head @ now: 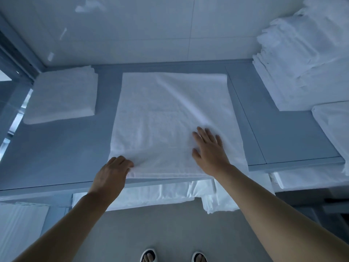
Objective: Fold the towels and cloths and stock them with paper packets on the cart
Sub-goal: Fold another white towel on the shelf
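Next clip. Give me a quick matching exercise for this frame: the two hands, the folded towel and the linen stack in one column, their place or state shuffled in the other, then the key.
Things:
1. left hand
2. right hand
3. folded towel
4. linen stack

Place or state:
A. piled high at the far right
B. lies flat, fingers spread, on the spread towel
C. lies alone at the table's far left
D. pinches the spread towel's near left corner

Pairs: 1-D, 2-B, 3-C, 4-A

towel (pixel 170 118) mid-table (pixel 56 157) | folded towel (pixel 62 95) left | stack (pixel 302 63) right
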